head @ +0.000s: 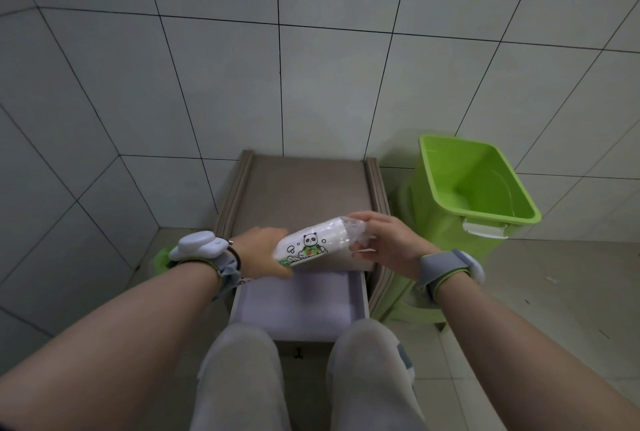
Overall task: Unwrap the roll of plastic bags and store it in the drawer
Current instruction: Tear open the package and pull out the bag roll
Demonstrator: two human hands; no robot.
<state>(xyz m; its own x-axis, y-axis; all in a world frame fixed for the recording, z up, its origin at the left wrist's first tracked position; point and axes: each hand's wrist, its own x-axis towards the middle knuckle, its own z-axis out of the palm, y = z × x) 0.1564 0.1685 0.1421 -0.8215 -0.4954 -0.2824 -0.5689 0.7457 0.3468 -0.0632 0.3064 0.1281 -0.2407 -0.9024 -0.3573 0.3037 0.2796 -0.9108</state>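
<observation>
Unwrapping is under way: the left hand (265,250) grips the roll (313,245) above the open drawer (298,306), while right fingers (360,222) pinch the wrapper at its 3 o'clock end. Next, peel it off.

Counts in view
Two hands, left (264,250) and right (388,243); two wristbands (201,246); one roll (313,243); one open drawer (298,306); one cabinet (304,188); one green bin (474,188).
</observation>
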